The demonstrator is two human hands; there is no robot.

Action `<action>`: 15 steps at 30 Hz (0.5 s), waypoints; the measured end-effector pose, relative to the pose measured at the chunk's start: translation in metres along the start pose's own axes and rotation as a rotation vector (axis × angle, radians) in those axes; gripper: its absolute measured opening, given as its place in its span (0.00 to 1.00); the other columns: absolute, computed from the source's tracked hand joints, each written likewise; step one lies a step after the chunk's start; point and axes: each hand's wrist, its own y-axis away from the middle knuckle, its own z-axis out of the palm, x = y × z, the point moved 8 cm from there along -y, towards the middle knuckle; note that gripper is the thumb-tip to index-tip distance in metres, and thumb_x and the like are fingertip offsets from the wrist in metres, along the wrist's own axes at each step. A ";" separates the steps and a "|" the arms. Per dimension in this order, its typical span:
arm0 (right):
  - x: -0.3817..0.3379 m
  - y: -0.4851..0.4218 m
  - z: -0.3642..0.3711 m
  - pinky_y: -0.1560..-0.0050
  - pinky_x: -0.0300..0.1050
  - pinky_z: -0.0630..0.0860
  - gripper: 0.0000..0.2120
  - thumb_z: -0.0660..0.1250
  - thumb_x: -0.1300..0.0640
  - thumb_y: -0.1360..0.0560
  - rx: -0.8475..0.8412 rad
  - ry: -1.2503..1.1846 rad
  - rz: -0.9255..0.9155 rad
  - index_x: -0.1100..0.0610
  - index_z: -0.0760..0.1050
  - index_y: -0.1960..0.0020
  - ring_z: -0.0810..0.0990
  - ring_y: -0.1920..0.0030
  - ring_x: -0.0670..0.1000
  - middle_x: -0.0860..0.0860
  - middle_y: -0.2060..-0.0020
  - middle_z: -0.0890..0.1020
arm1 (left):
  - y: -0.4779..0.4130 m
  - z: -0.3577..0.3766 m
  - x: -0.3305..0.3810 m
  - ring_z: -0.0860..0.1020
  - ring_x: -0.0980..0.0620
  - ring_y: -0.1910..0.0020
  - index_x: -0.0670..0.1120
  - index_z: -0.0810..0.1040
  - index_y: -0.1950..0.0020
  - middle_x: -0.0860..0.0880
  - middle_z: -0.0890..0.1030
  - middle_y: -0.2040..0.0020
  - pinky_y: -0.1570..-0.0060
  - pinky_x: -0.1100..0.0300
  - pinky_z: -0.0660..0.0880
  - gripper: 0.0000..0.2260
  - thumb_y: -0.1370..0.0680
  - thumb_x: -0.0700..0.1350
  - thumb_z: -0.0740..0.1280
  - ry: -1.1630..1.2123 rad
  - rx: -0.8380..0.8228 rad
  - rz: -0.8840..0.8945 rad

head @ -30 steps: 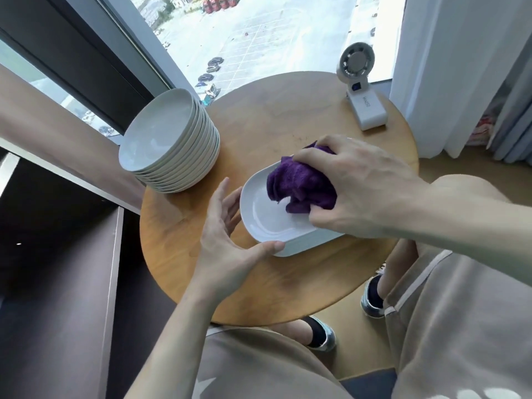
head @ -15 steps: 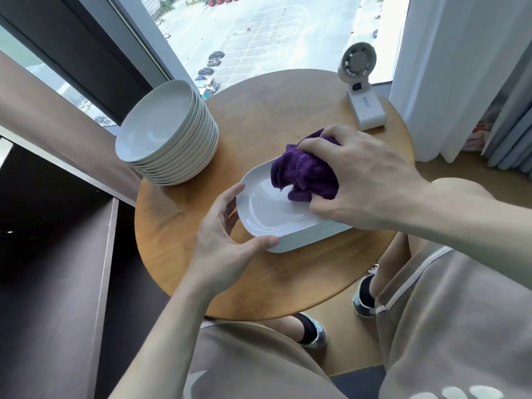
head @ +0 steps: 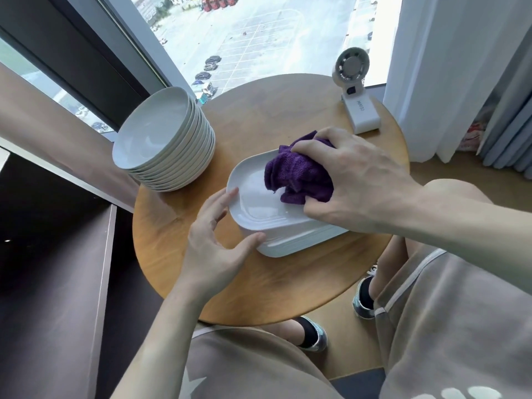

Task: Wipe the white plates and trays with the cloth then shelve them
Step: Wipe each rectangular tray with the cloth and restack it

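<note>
A small round wooden table [head: 259, 283] is standing beside a tall window [head: 259, 33] that is looking down on a car park, with a white curtain [head: 449, 67] hanging at the right and a dark cabinet [head: 57, 254] at the left. A seated person's right hand [head: 354, 180] is clutching a bunched purple terry cloth [head: 299, 180], fingers curled round it, and pressing it into the top one of the stacked white oblong trays [head: 253, 208] at the table's middle. The left hand [head: 213, 249] is bracing the stack's near left corner, fingers straight and lightly spread, thumb touching its side. A stack of round white plates [head: 161, 145] is sitting at the table's far left; a white desk fan [head: 357, 90] at the far right.
</note>
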 end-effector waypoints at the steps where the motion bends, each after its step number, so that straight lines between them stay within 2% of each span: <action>1: 0.000 0.000 0.000 0.40 0.53 0.75 0.40 0.55 0.29 0.36 0.002 -0.005 -0.002 0.43 0.68 0.27 0.77 0.42 0.57 0.51 0.36 0.74 | 0.001 0.000 0.003 0.70 0.54 0.26 0.45 0.72 0.25 0.50 0.73 0.27 0.28 0.50 0.71 0.35 0.31 0.54 0.74 -0.008 -0.001 0.029; 4: -0.001 0.001 -0.001 0.42 0.52 0.76 0.39 0.57 0.30 0.35 0.024 -0.014 -0.011 0.42 0.68 0.27 0.77 0.43 0.57 0.50 0.36 0.74 | 0.002 -0.002 0.008 0.71 0.53 0.27 0.44 0.72 0.25 0.50 0.74 0.28 0.30 0.51 0.72 0.31 0.29 0.42 0.71 -0.044 0.052 0.088; 7: -0.002 0.002 -0.003 0.43 0.52 0.76 0.37 0.58 0.31 0.35 0.060 -0.035 -0.023 0.43 0.69 0.28 0.77 0.43 0.57 0.49 0.37 0.74 | 0.002 -0.010 0.010 0.75 0.55 0.31 0.43 0.76 0.29 0.48 0.77 0.32 0.33 0.52 0.74 0.28 0.28 0.31 0.73 -0.152 0.209 0.133; 10: -0.004 0.002 -0.004 0.42 0.52 0.77 0.37 0.60 0.32 0.35 0.070 -0.082 -0.048 0.42 0.69 0.28 0.77 0.42 0.56 0.48 0.36 0.74 | 0.004 -0.022 0.013 0.79 0.53 0.37 0.42 0.81 0.36 0.48 0.81 0.38 0.37 0.55 0.76 0.20 0.28 0.33 0.75 -0.214 0.359 0.211; 13: -0.002 0.001 -0.008 0.43 0.52 0.77 0.35 0.63 0.34 0.35 0.091 -0.142 -0.059 0.40 0.69 0.29 0.77 0.42 0.54 0.46 0.36 0.74 | 0.003 -0.030 0.018 0.79 0.50 0.40 0.42 0.84 0.42 0.47 0.81 0.42 0.39 0.57 0.76 0.12 0.25 0.37 0.76 -0.276 0.393 0.314; 15: 0.003 -0.001 -0.013 0.43 0.49 0.77 0.33 0.64 0.34 0.35 0.137 -0.195 -0.043 0.38 0.70 0.31 0.77 0.43 0.50 0.43 0.38 0.74 | 0.002 -0.035 0.021 0.78 0.45 0.40 0.41 0.84 0.43 0.44 0.80 0.41 0.38 0.56 0.74 0.10 0.23 0.39 0.74 -0.362 0.413 0.385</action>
